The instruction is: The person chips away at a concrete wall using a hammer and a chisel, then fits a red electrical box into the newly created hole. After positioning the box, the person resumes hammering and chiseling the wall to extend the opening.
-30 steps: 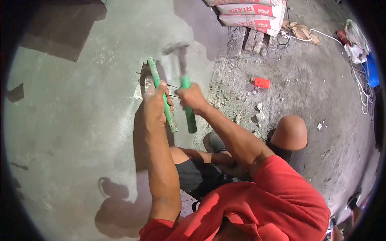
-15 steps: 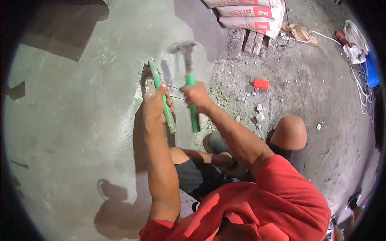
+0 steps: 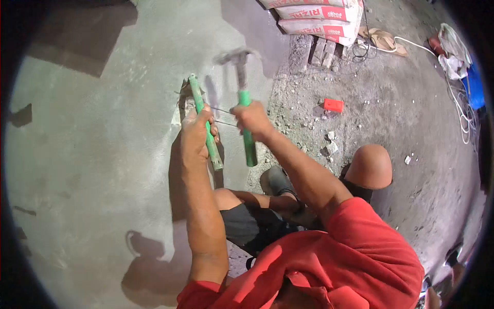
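Note:
My left hand (image 3: 198,131) is closed around a long green bar (image 3: 197,93) with holes near its ends, held against the grey wall (image 3: 123,129) over a rough broken hole (image 3: 185,105). To its right, my right hand (image 3: 252,119) grips a hammer (image 3: 244,98) by its green handle, head upward and slightly blurred. Two thin dark rods or wires (image 3: 225,123) run between the bar and my right hand; what holds their right ends is hidden.
Stacked cement bags (image 3: 319,20) stand at the top on wood pieces. A red box (image 3: 333,105) and rubble (image 3: 331,144) lie on the floor to the right. White cable (image 3: 465,129) and plastic bags (image 3: 455,67) are at the far right. My bent knee (image 3: 368,167) is below the rubble.
The hammer head and my right hand have shifted very slightly up and left. The bar and my left hand have barely moved; the view has shifted a little.

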### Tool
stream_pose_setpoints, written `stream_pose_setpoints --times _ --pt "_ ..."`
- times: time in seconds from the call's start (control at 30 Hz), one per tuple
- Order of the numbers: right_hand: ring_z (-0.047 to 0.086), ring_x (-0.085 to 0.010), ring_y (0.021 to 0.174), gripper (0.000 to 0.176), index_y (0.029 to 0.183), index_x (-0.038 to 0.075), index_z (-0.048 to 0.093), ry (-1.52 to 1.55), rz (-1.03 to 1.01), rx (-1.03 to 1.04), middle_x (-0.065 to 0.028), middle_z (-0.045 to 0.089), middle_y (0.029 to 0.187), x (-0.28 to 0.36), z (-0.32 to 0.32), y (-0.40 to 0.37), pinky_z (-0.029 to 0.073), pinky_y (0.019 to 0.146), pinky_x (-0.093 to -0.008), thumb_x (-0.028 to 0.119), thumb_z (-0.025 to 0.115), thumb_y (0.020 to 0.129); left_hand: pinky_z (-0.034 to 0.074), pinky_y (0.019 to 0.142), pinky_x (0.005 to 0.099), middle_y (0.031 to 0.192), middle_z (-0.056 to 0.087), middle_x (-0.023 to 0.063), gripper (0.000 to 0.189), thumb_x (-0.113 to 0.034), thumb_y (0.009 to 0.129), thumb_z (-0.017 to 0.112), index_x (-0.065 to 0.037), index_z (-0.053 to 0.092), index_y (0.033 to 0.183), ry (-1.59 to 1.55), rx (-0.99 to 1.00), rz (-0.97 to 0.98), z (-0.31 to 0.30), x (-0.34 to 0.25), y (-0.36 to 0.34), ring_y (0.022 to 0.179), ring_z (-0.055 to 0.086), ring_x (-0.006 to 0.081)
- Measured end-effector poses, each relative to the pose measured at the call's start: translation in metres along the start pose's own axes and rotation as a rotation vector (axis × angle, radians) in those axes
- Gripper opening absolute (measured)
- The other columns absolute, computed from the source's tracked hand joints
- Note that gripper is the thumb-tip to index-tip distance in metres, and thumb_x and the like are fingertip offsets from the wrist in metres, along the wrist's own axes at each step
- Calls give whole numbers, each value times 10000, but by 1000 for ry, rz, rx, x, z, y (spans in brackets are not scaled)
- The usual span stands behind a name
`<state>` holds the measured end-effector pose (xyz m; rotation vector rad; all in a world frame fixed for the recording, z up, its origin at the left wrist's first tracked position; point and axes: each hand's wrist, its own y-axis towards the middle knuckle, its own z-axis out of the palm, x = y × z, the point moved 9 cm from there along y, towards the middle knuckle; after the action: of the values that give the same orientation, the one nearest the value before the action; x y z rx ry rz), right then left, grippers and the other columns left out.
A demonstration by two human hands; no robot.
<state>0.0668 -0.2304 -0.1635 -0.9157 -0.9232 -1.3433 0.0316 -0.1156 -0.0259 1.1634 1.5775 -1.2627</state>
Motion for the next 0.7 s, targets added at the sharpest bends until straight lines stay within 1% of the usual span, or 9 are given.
stream_pose_setpoints --times 0.03,0.1,0.27,0.43,0.47,0.53,0.6,0.67,0.7 --pt "498 -136 473 198 701 51 557 354 304 -75 -24 513 603 29 -10 -28 406 422 -330 132 685 828 423 397 255 752 496 -3 221 -243 953 615 -56 559 1058 8 26 35 -3 3 -2 510 489 81" --pt "464 -120 450 225 682 77 525 364 304 -109 -10 499 601 35 -30 -39 402 417 -327 139 687 826 409 403 234 757 489 -13 328 -266 971 594 -18 556 1182 98 47 132 -7 3 -11 503 463 67" --pt "473 -132 438 213 685 75 535 365 295 -184 -15 501 586 49 -65 -66 409 420 -330 138 696 811 411 409 231 753 490 -12 385 -258 963 602 3 538 1238 135 41 167 -1 1 -9 523 468 59" --pt "517 -154 443 188 725 25 594 105 166 -262 -48 534 561 94 -107 -54 443 423 -333 156 696 815 415 394 239 743 503 -9 250 -259 947 659 -53 546 1031 -115 -31 44 9 -5 -5 525 490 66" --pt "517 -159 437 223 682 40 572 227 50 -305 -44 515 529 99 -115 -41 437 429 -319 170 686 823 425 382 251 731 503 -4 218 -261 959 641 -84 518 923 -118 -47 51 7 -4 -8 517 496 74" --pt "517 -165 433 252 663 62 552 402 -179 -323 -47 505 509 132 -132 -27 442 458 -311 201 653 847 427 383 241 734 507 -7 226 -269 955 652 -87 523 924 -135 -20 62 4 -3 -6 518 496 69" --pt "525 -173 447 233 665 55 558 674 -222 -411 -61 531 540 144 -132 -16 454 484 -331 189 651 832 427 383 241 736 509 -7 230 -275 954 656 -85 527 930 -171 18 52 6 -2 -3 521 499 70" --pt "575 -200 501 167 691 37 584 212 -306 -496 -91 540 566 115 -92 -19 460 508 -349 136 636 815 429 388 248 748 514 1 230 -270 950 661 -79 532 943 -161 15 58 5 -5 -3 522 500 80" --pt "601 -216 530 140 714 26 601 -243 -433 -193 -117 565 594 67 -30 -4 469 520 -358 120 619 817 431 391 252 756 517 5 228 -263 949 660 -73 536 961 -151 13 47 2 -4 -1 522 500 83"
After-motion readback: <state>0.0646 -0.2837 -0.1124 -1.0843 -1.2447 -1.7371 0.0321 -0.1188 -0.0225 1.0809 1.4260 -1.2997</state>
